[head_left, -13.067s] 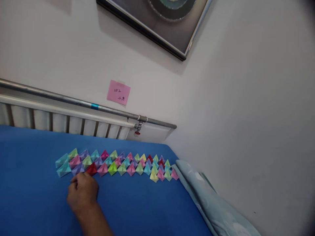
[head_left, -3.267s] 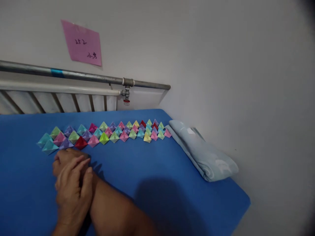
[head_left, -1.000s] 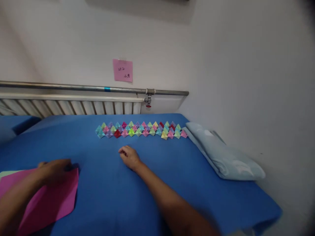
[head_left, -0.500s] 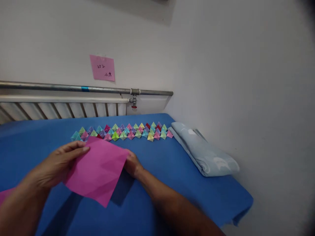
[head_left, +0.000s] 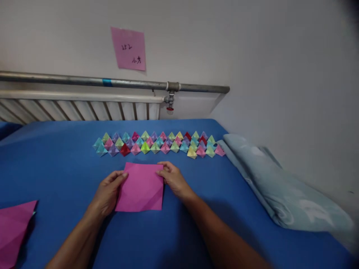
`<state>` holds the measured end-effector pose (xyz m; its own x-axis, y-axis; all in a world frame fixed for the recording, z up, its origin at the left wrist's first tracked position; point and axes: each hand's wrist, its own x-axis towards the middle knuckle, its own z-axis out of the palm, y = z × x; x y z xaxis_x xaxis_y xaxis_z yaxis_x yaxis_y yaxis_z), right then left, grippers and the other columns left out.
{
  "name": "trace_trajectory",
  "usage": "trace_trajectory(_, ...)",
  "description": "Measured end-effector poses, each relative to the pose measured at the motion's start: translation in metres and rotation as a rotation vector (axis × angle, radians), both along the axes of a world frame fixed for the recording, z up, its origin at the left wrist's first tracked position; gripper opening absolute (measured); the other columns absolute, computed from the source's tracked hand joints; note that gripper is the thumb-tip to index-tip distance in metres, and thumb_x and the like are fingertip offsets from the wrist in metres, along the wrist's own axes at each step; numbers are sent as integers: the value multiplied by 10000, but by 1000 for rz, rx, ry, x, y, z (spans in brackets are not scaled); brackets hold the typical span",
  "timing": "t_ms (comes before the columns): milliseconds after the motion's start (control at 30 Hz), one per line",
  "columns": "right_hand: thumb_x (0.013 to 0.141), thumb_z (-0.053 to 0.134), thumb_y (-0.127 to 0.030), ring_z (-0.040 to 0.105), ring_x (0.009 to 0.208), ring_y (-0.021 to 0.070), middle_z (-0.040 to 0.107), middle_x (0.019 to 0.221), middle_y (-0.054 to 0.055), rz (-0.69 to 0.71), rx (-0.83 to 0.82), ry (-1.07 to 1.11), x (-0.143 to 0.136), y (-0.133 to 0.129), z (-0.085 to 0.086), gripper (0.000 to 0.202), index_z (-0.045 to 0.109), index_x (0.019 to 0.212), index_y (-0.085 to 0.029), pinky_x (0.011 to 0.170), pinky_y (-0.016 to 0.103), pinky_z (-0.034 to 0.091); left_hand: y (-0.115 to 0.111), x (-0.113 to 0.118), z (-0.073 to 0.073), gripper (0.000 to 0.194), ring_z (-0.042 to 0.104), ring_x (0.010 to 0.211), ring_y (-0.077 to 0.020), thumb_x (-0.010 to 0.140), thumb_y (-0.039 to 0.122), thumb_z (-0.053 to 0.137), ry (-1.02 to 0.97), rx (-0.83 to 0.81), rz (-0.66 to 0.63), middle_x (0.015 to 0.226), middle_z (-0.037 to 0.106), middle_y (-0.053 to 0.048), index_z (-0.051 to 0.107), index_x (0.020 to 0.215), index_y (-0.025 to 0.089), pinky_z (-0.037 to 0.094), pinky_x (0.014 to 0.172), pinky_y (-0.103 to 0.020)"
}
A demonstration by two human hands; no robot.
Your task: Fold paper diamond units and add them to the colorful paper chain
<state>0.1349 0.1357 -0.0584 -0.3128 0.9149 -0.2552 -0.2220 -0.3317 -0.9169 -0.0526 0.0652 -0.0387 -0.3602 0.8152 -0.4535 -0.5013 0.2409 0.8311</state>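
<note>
A square sheet of magenta paper is held up between my two hands, with faint creases across it. My left hand pinches its left edge near the upper corner, thumb in front and fingers behind. On the opposite side, my right hand grips the upper right edge between thumb and fingers. Beyond the sheet, rows of small folded paper pieces in many colours lie on the blue bed sheet. More magenta paper lies at the lower left, partly out of view.
A folded pale blue blanket lies at the right, against the wall. Behind the bed run a metal pipe with a red-handled valve and a white radiator. A pink note with handwriting hangs on the wall.
The magenta sheet has turned from a tilt to nearly square-on, with both hands at its side edges. The view has shifted, so the rows of folded pieces show more fully.
</note>
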Motion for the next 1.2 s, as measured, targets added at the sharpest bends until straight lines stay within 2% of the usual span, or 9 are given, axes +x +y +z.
trace_trajectory(133,655,644,-185,557,587,108,589,646,-68,14,65,-36,-2,-3,-2,274,620,925,-226,578,220,431,-6,-6,-4,419,608,531,-108,496,358,894,11,0,-147,649,674,39,633,768,176,488,494,-197)
trace_trajectory(267,655,670,-237,575,615,116,601,673,-62,-19,105,-53,-2,-5,-1,303,603,950,-238,602,235,454,-11,-13,-9,406,632,577,-131,542,350,884,50,14,-287,706,695,17,640,816,178,507,532,-226)
trace_trajectory(367,651,707,-271,596,651,129,627,705,-45,-16,98,-35,-2,-7,2,336,611,971,-237,628,246,467,-11,-15,-12,382,610,566,-115,555,350,879,79,47,-259,690,682,26,630,788,178,485,525,-207)
trace_trajectory(500,626,752,-296,620,672,134,653,733,-34,83,51,-11,-3,-11,9,380,633,980,-227,673,259,490,-9,-16,-12,370,600,595,-101,566,355,872,118,146,-138,703,673,39,629,782,179,478,565,-192)
trace_trajectory(600,616,756,-326,588,603,113,639,680,-43,107,57,-42,-4,-14,9,267,635,823,-207,610,234,471,-10,-17,-9,358,588,597,-100,578,365,865,153,181,-105,698,663,38,626,763,175,469,573,-194)
trace_trajectory(700,623,744,-366,488,499,82,576,579,-67,80,72,-81,-5,-14,7,244,579,695,-201,500,200,379,-12,-18,-6,343,600,638,-112,616,384,848,181,186,-160,739,679,22,656,812,178,474,597,-202)
trace_trajectory(800,613,743,-368,469,504,80,560,579,-71,58,61,-87,-5,-13,5,259,561,693,-202,501,199,354,-13,-19,-4,374,635,744,-138,651,375,834,187,184,-271,852,713,-7,689,945,195,504,668,-224)
trace_trajectory(900,607,740,-363,471,515,85,556,588,-68,64,55,-87,-4,-12,5,257,564,705,-203,510,203,352,-13,-20,-4,407,650,759,-143,661,356,833,172,165,-330,894,729,-20,696,1014,208,521,689,-234)
trace_trajectory(1200,623,723,-285,421,462,70,482,546,-93,120,19,36,-3,-12,5,204,611,777,-214,484,197,346,-14,-22,0,351,677,671,-133,631,251,839,-14,131,-259,804,739,-10,728,960,204,553,629,-213)
